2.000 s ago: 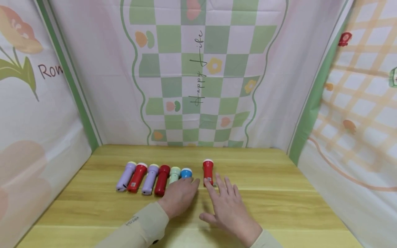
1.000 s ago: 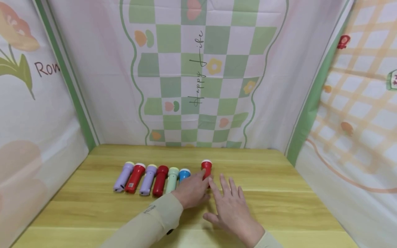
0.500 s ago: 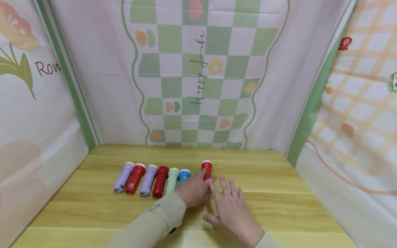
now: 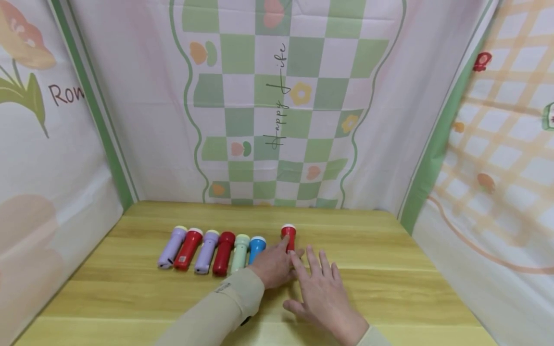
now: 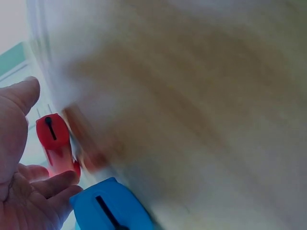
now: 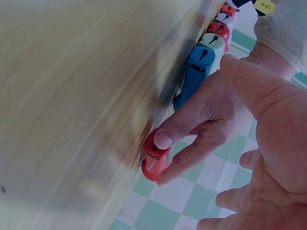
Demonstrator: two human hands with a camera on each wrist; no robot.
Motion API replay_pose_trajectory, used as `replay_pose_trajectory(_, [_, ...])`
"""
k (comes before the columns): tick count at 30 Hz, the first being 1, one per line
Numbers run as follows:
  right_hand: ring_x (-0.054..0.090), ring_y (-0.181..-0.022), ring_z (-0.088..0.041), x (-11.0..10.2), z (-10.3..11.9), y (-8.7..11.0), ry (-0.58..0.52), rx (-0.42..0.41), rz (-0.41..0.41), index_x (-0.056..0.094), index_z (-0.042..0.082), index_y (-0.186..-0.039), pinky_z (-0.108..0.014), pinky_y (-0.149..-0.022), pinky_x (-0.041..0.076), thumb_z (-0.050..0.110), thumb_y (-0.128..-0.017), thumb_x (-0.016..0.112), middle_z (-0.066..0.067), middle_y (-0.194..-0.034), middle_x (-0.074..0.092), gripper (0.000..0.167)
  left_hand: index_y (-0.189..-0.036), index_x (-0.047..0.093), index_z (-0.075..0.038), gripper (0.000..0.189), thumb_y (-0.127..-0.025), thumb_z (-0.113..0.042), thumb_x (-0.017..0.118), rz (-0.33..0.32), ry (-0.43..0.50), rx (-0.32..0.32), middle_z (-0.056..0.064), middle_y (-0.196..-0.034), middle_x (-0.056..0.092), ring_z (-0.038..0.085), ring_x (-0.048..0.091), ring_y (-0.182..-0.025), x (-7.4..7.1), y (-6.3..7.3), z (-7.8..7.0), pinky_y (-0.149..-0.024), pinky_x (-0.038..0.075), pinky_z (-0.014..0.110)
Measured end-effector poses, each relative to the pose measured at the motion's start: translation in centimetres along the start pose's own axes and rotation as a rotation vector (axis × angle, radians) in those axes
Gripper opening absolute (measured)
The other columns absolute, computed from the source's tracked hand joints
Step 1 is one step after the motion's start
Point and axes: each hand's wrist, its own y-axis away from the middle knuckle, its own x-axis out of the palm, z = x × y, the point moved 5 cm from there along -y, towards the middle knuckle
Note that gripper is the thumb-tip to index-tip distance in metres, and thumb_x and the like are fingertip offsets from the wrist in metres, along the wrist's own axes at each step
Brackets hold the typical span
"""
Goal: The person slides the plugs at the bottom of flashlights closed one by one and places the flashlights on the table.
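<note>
Out to the right of the row lies a red flashlight [image 4: 288, 231] with a white rim. My left hand [image 4: 273, 266] holds it around its near end and hides much of its body. In the right wrist view, the left thumb overlaps the end of this flashlight [image 6: 156, 168], where two metal prongs stick out. In the left wrist view, the end [image 5: 52, 130] shows a black slot, with the thumb apart from it. My right hand [image 4: 324, 295] has spread, straight fingers, its index fingertip beside the flashlight. A blue flashlight [image 4: 257, 246] is partly behind the left hand.
Left of the blue one, a row of flashlights on the wooden table [image 4: 389, 288] holds a light green one [image 4: 240, 252], a dark red one [image 4: 223, 253], a purple one [image 4: 207, 252], a red one [image 4: 188, 249] and another purple one [image 4: 172, 247]. Patterned curtains [image 4: 151, 144] stand around the table.
My left hand has moved right from the blue flashlight to the single red flashlight and stayed there with small shifts. The right hand has hardly moved.
</note>
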Motion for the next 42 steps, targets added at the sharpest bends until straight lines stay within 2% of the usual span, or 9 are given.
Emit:
replay_pose_trajectory(8, [0.029, -0.149, -0.057, 0.1, 0.2, 0.0, 0.001, -0.002, -0.003, 0.034, 0.020, -0.163, -0.077, -0.114, 0.030, 0.063, -0.080, 0.081, -0.027, -0.167, 0.027, 0.105, -0.158, 0.040, -0.042, 0.057, -0.104, -0.057, 0.053, 0.069, 0.058, -0.050, 0.015, -0.171, 0.027, 0.035, 0.055, -0.140, 1.0, -0.6, 0.1, -0.109, 0.052, 0.050])
replay_pose_trajectory(12, [0.030, -0.149, -0.057, 0.2, 0.2, 0.0, 0.002, -0.001, 0.000, 0.033, 0.020, -0.164, -0.077, -0.114, 0.030, 0.063, -0.080, 0.081, -0.027, -0.167, 0.026, 0.105, -0.158, 0.043, -0.038, 0.057, -0.105, -0.056, 0.053, 0.069, 0.053, -0.060, 0.015, -0.171, 0.027, 0.034, 0.056, -0.139, 1.3, -1.0, 0.1, -0.107, 0.054, 0.048])
replay_pose_trajectory(18, [0.030, -0.148, -0.057, 0.2, 0.2, -0.1, 0.003, -0.005, 0.001, 0.030, 0.021, -0.165, -0.077, -0.113, 0.031, 0.063, -0.081, 0.081, -0.027, -0.167, 0.026, 0.107, -0.157, 0.048, -0.032, 0.055, -0.106, -0.053, 0.053, 0.034, 0.053, -0.079, 0.018, -0.167, 0.034, 0.033, 0.065, -0.127, 1.2, -1.3, 0.2, -0.098, 0.059, 0.043])
replay_pose_trajectory(23, [0.030, -0.149, -0.057, 0.3, 0.1, -0.1, -0.004, -0.004, 0.012, 0.030, 0.021, -0.165, -0.078, -0.112, 0.031, 0.063, -0.082, 0.080, -0.027, -0.168, 0.026, 0.106, -0.154, 0.053, -0.031, 0.053, -0.105, -0.054, 0.054, 0.033, 0.043, -0.071, 0.018, -0.167, 0.034, 0.031, 0.066, -0.126, 1.3, -1.4, 0.1, -0.098, 0.059, 0.041])
replay_pose_trajectory(26, [0.029, -0.149, -0.057, 0.3, 0.1, -0.1, -0.004, -0.004, 0.015, 0.029, 0.021, -0.165, -0.078, -0.113, 0.031, 0.063, -0.082, 0.080, -0.027, -0.168, 0.025, 0.106, -0.151, 0.056, -0.029, 0.051, -0.105, -0.052, 0.055, 0.034, 0.060, -0.074, 0.019, -0.168, 0.032, 0.029, 0.070, -0.118, 1.2, -1.4, 0.1, -0.090, 0.061, 0.038])
replay_pose_trajectory(30, [0.029, -0.149, -0.057, 0.3, 0.1, -0.1, -0.006, -0.005, 0.017, 0.029, 0.020, -0.165, -0.078, -0.113, 0.030, 0.063, -0.083, 0.080, -0.028, -0.168, 0.025, 0.106, -0.145, 0.062, -0.023, 0.047, -0.106, -0.047, 0.057, 0.027, 0.088, -0.074, 0.021, -0.167, 0.034, 0.024, 0.074, -0.095, 1.1, -1.5, 0.0, -0.074, 0.062, 0.031])
replay_pose_trajectory(34, [0.029, -0.149, -0.058, 0.3, 0.1, -0.1, -0.004, -0.006, 0.019, 0.030, 0.020, -0.165, -0.078, -0.113, 0.030, 0.063, -0.083, 0.079, -0.028, -0.168, 0.025, 0.105, -0.139, 0.066, -0.018, 0.042, -0.106, -0.043, 0.058, 0.024, 0.069, -0.055, 0.022, -0.164, 0.037, 0.021, 0.072, -0.080, 1.0, -1.5, -0.2, -0.067, 0.060, 0.027])
replay_pose_trajectory(37, [0.029, -0.149, -0.058, 0.3, 0.2, -0.1, 0.003, -0.008, 0.018, 0.031, 0.020, -0.165, -0.078, -0.113, 0.031, 0.063, -0.083, 0.079, -0.028, -0.167, 0.025, 0.105, -0.139, 0.067, -0.016, 0.040, -0.107, -0.040, 0.057, 0.025, 0.042, -0.040, 0.024, -0.163, 0.039, 0.021, 0.071, -0.075, 0.8, -1.4, -0.4, -0.064, 0.060, 0.025])
replay_pose_trajectory(42, [0.029, -0.148, -0.058, 0.3, 0.2, -0.1, -0.001, -0.010, 0.015, 0.032, 0.020, -0.164, -0.078, -0.113, 0.030, 0.063, -0.083, 0.079, -0.029, -0.167, 0.026, 0.103, -0.141, 0.066, -0.017, 0.038, -0.108, -0.034, 0.058, 0.028, -0.037, -0.010, 0.026, -0.160, 0.042, 0.022, 0.073, -0.077, 0.7, -1.2, -0.7, -0.063, 0.060, 0.025])
